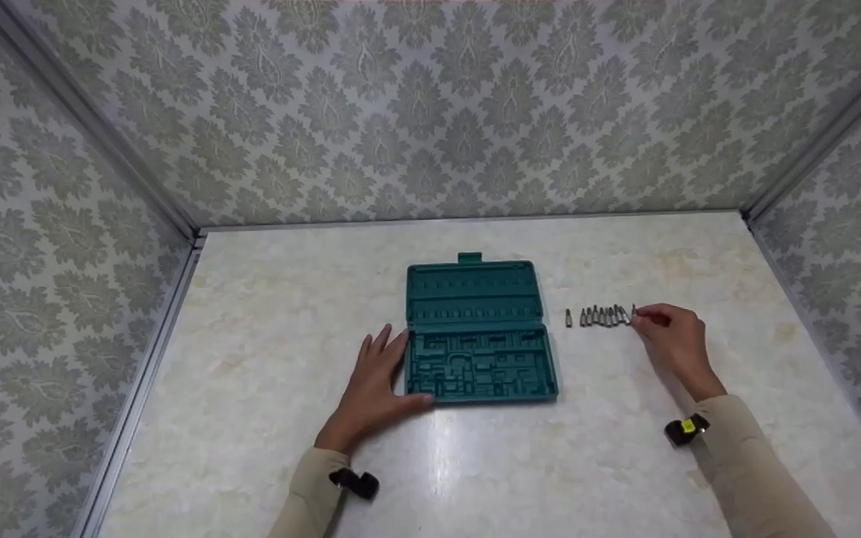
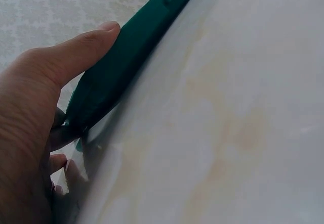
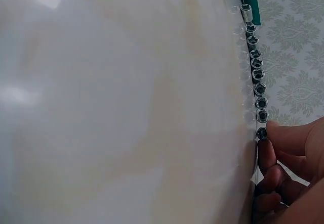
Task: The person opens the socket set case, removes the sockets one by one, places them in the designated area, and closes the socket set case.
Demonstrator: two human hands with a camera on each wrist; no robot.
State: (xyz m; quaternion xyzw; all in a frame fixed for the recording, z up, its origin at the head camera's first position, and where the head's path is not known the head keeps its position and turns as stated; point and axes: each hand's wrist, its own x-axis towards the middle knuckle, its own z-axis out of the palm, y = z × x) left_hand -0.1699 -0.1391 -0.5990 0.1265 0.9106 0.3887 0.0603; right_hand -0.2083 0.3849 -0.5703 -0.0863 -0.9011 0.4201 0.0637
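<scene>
An open green plastic case (image 1: 479, 364) with moulded slots lies on the table, its lid (image 1: 475, 291) folded back away from me. My left hand (image 1: 372, 388) rests against its near left corner, the thumb along the front edge and the spread fingers by the left side. To the right of the case runs a row of small metal bit sockets (image 1: 601, 317), tips pointing away from me. In the right wrist view their square-holed ends (image 3: 259, 88) face the camera. At the row's right end my right hand (image 1: 677, 340) pinches one bit socket (image 3: 261, 133) between thumb and finger.
The pale marbled table (image 1: 288, 299) carries the case and the row. Patterned panels (image 1: 438, 112) stand behind and at both sides, with metal rails (image 1: 146, 396) along the table's edges. One bit socket (image 1: 569, 318) lies slightly apart, nearest the case.
</scene>
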